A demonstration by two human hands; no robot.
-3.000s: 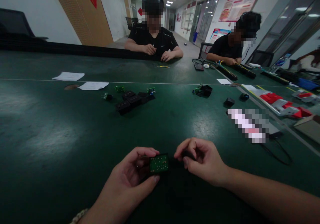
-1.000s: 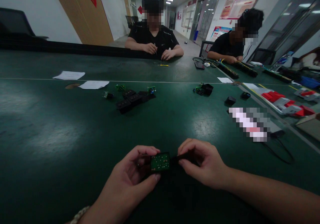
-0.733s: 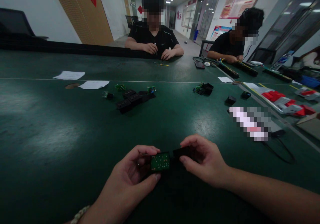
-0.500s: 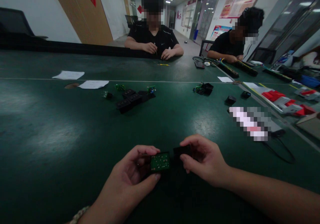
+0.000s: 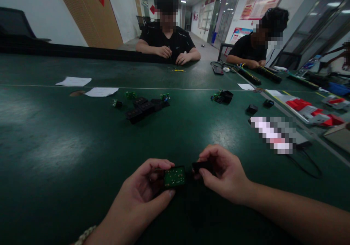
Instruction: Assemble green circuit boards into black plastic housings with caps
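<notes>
Now, from far away, I see my left hand (image 5: 144,186) pinch a dark-edged green board (image 5: 175,177) and my right hand (image 5: 225,174) pinch a black piece (image 5: 201,166) near it, over the worktop (image 5: 109,146). I think this step is holding them close; the next move needs steady hands

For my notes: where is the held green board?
Head view, lower centre: the green board is in the left hand, left of the black piece in the right hand.
</notes>
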